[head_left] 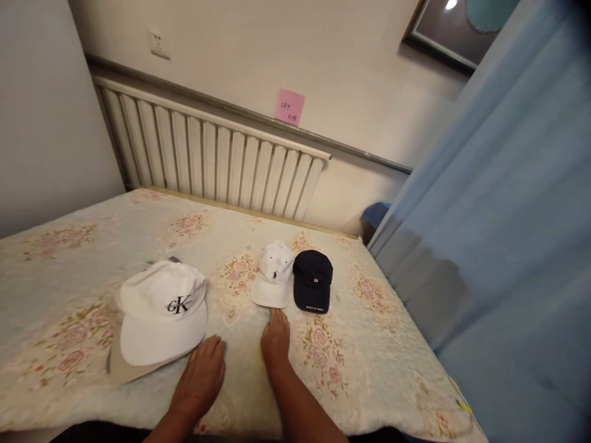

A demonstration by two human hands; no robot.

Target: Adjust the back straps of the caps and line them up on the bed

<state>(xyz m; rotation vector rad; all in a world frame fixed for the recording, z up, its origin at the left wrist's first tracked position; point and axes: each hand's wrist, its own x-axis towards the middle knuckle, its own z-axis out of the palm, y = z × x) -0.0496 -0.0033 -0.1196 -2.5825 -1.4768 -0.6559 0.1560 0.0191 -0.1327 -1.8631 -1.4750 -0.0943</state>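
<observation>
A small white baseball cap [272,280] with a dark logo lies on the bed, its brim toward me. My right hand [277,338] is at the front edge of that brim, fingers close together and closed on it; the thumb is mostly hidden. Touching this cap on its right is a black baseball cap [313,280] with small white lettering. At the left, a larger white cap [161,314] marked "GK" is stacked over a beige cap [127,368]. Beside their brims rests my left hand [205,369], open, with fingers stretched out and nothing visible in it.
The caps lie on a floral bedspread [369,369]. A white radiator [217,154] runs along the wall behind the bed, with a pink note [290,107] above it. A blue curtain [498,215] hangs along the right side, and a pale upright surface [46,111] stands at left.
</observation>
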